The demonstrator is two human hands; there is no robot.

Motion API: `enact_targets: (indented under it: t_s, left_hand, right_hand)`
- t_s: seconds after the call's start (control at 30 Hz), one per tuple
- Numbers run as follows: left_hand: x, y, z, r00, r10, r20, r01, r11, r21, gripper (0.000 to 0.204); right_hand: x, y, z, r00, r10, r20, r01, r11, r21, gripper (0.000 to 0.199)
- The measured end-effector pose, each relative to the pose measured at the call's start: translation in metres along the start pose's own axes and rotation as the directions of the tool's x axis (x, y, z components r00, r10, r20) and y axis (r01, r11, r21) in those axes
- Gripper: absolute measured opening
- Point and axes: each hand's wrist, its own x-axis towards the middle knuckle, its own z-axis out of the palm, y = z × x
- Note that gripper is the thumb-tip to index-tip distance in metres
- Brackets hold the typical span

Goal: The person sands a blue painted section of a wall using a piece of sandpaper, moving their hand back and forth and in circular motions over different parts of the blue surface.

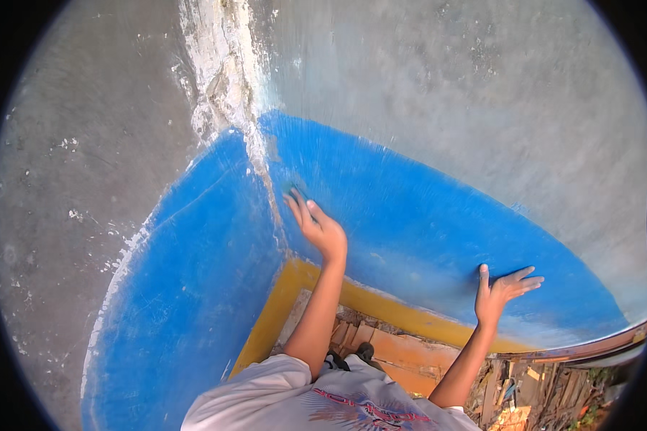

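In front of me the lower wall (402, 208) is painted blue. My left hand (322, 228) reaches up to it, just right of the corner. Its fingers are partly bent against the paint, and a thin dark greenish edge shows at the fingertips; I cannot make out what it is. Farther right, my right hand (505, 291) lies against the same blue paint with fingers spread and thumb up, holding nothing. White, flaking plaster (226, 79) runs down the corner between both walls.
Bare grey wall (446, 72) rises above the blue. A yellow band (402, 307) borders the wall's foot. Below it lie a reddish-brown board (402, 352) and scattered wood scraps (539, 388). A second blue wall (187, 287) stands at left.
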Motion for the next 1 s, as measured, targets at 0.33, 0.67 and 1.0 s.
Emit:
enact_targets:
  t_s: [0.33, 0.67, 1.0]
  left_hand:
    - [-0.022, -0.031, -0.01, 0.961, 0.198, 0.194, -0.209, 0.977, 0.042, 0.043]
    - [0.009, -0.013, -0.001, 0.828, 0.547, 0.127, -0.56, 0.818, 0.132, 0.04]
    - [0.009, 0.045, 0.023, 0.791, 0.577, 0.205, -0.596, 0.802, 0.041, 0.041]
  right_hand:
    - [0.001, 0.004, 0.008, 1.0, -0.025, -0.014, 0.025, 0.999, 0.022, 0.121]
    - [0.0, 0.008, 0.01, 0.998, -0.058, -0.017, 0.059, 0.997, 0.044, 0.123]
    - [0.0, 0.009, 0.013, 1.0, -0.017, -0.014, 0.017, 1.0, 0.02, 0.124]
